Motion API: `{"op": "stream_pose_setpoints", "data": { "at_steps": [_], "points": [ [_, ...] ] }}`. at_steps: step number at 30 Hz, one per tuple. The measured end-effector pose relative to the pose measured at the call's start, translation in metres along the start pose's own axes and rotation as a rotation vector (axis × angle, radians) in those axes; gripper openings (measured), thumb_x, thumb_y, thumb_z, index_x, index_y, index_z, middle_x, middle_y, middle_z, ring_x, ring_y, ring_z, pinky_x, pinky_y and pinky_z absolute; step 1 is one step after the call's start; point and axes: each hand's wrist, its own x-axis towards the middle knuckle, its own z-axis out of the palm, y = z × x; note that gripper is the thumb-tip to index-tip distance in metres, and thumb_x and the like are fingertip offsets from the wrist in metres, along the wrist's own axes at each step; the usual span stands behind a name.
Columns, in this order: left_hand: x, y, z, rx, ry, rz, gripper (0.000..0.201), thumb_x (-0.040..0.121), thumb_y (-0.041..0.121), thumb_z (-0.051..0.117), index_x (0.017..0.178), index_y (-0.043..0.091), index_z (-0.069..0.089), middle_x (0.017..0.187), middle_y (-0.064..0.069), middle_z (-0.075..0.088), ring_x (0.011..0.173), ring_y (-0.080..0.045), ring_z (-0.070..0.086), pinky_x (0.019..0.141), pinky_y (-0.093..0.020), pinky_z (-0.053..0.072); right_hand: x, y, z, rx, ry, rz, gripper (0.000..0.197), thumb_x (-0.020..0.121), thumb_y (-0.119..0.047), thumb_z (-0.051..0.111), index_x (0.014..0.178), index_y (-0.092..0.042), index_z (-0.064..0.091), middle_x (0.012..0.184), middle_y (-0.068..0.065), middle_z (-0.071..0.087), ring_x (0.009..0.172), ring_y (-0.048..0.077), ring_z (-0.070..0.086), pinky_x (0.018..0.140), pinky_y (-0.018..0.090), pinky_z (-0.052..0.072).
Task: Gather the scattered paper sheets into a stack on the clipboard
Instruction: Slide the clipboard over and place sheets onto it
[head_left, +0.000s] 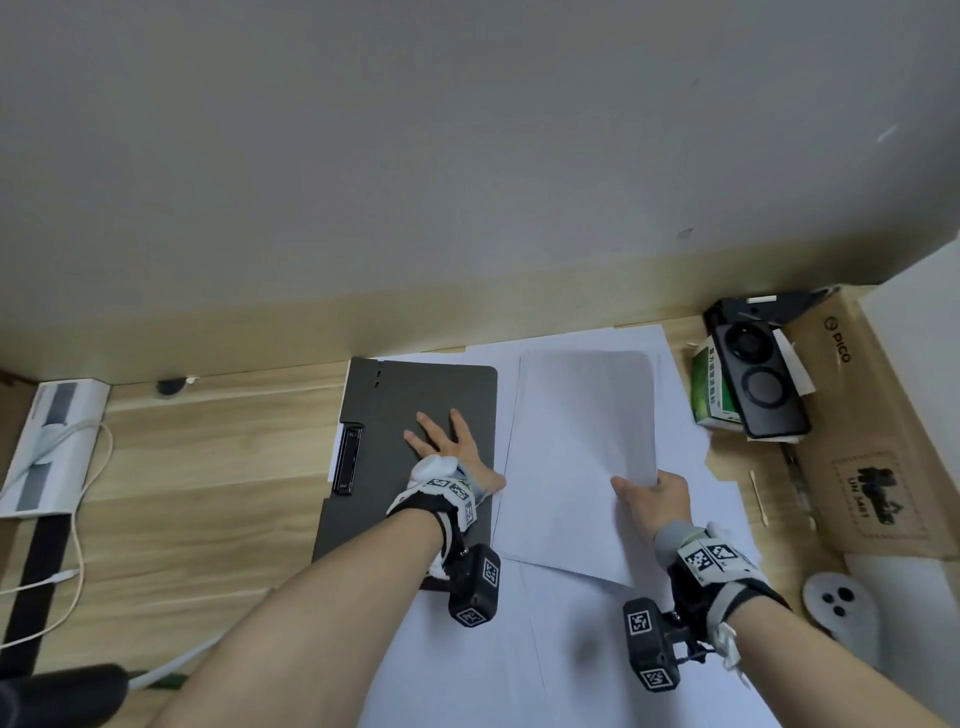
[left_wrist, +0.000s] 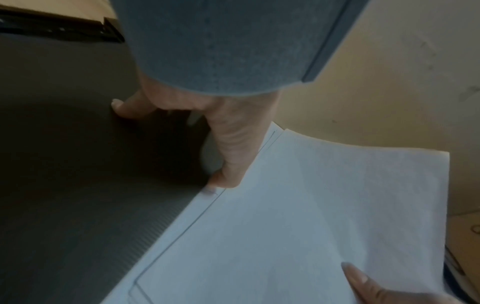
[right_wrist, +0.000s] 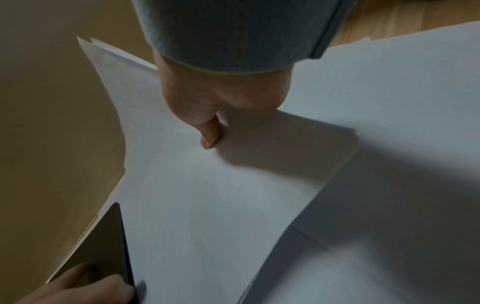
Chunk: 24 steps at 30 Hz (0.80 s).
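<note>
A dark grey clipboard (head_left: 415, 395) lies on the wooden desk with its black clip (head_left: 348, 460) at its left edge. My left hand (head_left: 447, 444) presses flat on the board, fingers spread, the thumb (left_wrist: 228, 164) at its right edge beside the paper. Several white sheets (head_left: 571, 649) lie overlapping to the right of and below the board. My right hand (head_left: 652, 496) pinches the near edge of one sheet (head_left: 587, 415) and holds it raised above the others; the thumb (right_wrist: 209, 131) lies on top of it.
A green box (head_left: 711, 392) with a black phone (head_left: 758, 374) on it sits at the right, next to a cardboard box (head_left: 872, 441). A white box (head_left: 47, 447) with a cable lies at far left. A wall stands close behind the desk.
</note>
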Motion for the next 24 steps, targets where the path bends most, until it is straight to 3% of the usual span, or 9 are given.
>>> {"op": "stream_pose_setpoints", "data": {
  "at_steps": [4, 6, 8, 11, 16, 19, 21, 24],
  "points": [
    [-0.013, 0.022, -0.002, -0.105, 0.056, -0.007, 0.075, 0.095, 0.013, 0.048, 0.152, 0.026, 0.001, 0.159, -0.017, -0.01, 0.143, -0.05, -0.005, 0.112, -0.063, 0.011, -0.001, -0.004, -0.013, 0.042, 0.01, 0.001, 0.023, 0.081, -0.011, 0.074, 0.101, 0.0, 0.069, 0.091, 0.013, 0.067, 0.084, 0.03, 0.062, 0.08, 0.034, 0.049],
    [-0.016, 0.028, -0.011, -0.188, 0.057, -0.004, 0.067, 0.097, 0.01, 0.04, 0.152, 0.024, 0.005, 0.16, -0.016, -0.006, 0.143, -0.05, -0.002, 0.112, -0.064, 0.008, -0.006, -0.009, -0.018, 0.088, 0.004, 0.0, 0.02, 0.082, -0.009, 0.074, 0.099, -0.001, 0.067, 0.09, 0.013, 0.066, 0.084, 0.029, 0.061, 0.079, 0.033, 0.047],
    [-0.023, 0.025, -0.032, -0.208, -0.004, 0.03, 0.073, 0.093, 0.017, 0.048, 0.153, 0.023, 0.006, 0.16, -0.016, -0.004, 0.143, -0.049, 0.003, 0.113, -0.062, 0.01, -0.012, -0.016, -0.021, 0.145, -0.025, 0.012, 0.018, 0.083, -0.006, 0.073, 0.097, -0.003, 0.064, 0.087, 0.012, 0.065, 0.082, 0.028, 0.059, 0.077, 0.033, 0.046],
    [-0.038, 0.011, -0.079, -0.244, -0.091, 0.122, 0.088, 0.082, 0.03, 0.061, 0.152, 0.021, 0.008, 0.157, -0.018, 0.006, 0.141, -0.045, 0.019, 0.114, -0.056, 0.022, -0.02, -0.029, -0.025, 0.23, -0.071, 0.044, 0.017, 0.079, -0.003, 0.072, 0.094, -0.002, 0.064, 0.08, 0.011, 0.066, 0.075, 0.028, 0.061, 0.067, 0.031, 0.048],
    [-0.049, -0.019, -0.139, -0.451, -0.116, 0.153, 0.08, 0.084, 0.013, 0.058, 0.15, 0.013, 0.013, 0.153, -0.019, 0.024, 0.135, -0.038, 0.036, 0.11, -0.045, 0.036, -0.028, -0.052, -0.01, 0.282, -0.106, 0.059, 0.018, 0.076, -0.004, 0.071, 0.091, -0.002, 0.061, 0.074, 0.012, 0.062, 0.067, 0.026, 0.057, 0.063, 0.03, 0.045],
    [-0.054, -0.055, -0.168, -0.505, -0.187, 0.148, 0.085, 0.085, 0.001, 0.046, 0.152, 0.015, -0.005, 0.16, -0.012, 0.004, 0.144, -0.034, 0.021, 0.114, -0.043, 0.03, -0.041, -0.066, 0.014, 0.237, -0.167, 0.031, 0.014, 0.076, -0.004, 0.07, 0.084, -0.004, 0.058, 0.072, 0.01, 0.058, 0.064, 0.023, 0.053, 0.06, 0.028, 0.041],
    [-0.059, -0.079, -0.178, -0.408, -0.087, 0.179, 0.089, 0.084, -0.003, 0.043, 0.151, 0.015, -0.013, 0.16, -0.009, -0.012, 0.147, -0.033, 0.009, 0.116, -0.044, 0.026, -0.052, -0.075, 0.034, 0.193, -0.219, 0.014, 0.01, 0.077, -0.003, 0.068, 0.079, -0.005, 0.058, 0.072, 0.01, 0.057, 0.063, 0.023, 0.051, 0.06, 0.028, 0.04],
    [-0.065, -0.11, -0.181, 0.094, 0.322, 0.317, 0.102, 0.077, -0.008, 0.052, 0.15, 0.016, -0.015, 0.156, -0.013, -0.027, 0.147, -0.031, -0.015, 0.117, -0.055, 0.012, -0.066, -0.082, 0.065, 0.128, -0.289, -0.01, 0.007, 0.076, -0.001, 0.067, 0.076, -0.002, 0.06, 0.076, 0.013, 0.057, 0.062, 0.023, 0.05, 0.06, 0.03, 0.04]
  ]
}}
